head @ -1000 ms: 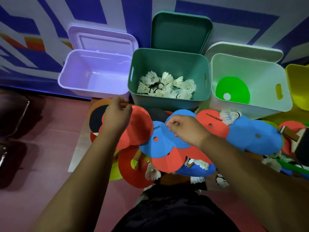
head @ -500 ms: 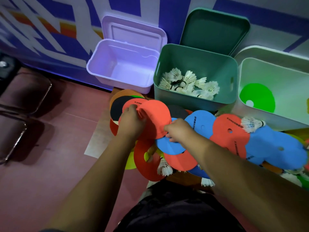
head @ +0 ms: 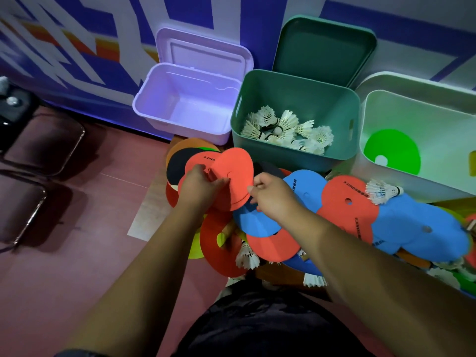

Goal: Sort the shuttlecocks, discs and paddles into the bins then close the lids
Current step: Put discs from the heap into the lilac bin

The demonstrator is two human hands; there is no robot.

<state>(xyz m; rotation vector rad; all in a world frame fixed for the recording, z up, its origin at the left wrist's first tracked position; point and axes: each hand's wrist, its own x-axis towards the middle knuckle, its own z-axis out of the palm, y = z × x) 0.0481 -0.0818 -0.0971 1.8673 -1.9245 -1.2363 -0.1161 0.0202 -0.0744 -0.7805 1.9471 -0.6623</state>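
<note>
The left hand (head: 199, 185) pinches a red disc (head: 233, 176) above the pile. The right hand (head: 273, 195), fingers curled, grips that disc's edge.

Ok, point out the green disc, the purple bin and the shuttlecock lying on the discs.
green disc (head: 396, 148), head view, flat face.
purple bin (head: 164, 119), head view, front rim.
shuttlecock (head: 378, 193), head view, feathers.

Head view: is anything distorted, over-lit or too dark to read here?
Head view: wide-angle bending bows the wall stripes; the purple bin glows nearly washed out; the left floor and chairs sit in deep shadow; both hands and the red discs stay readable.
</note>
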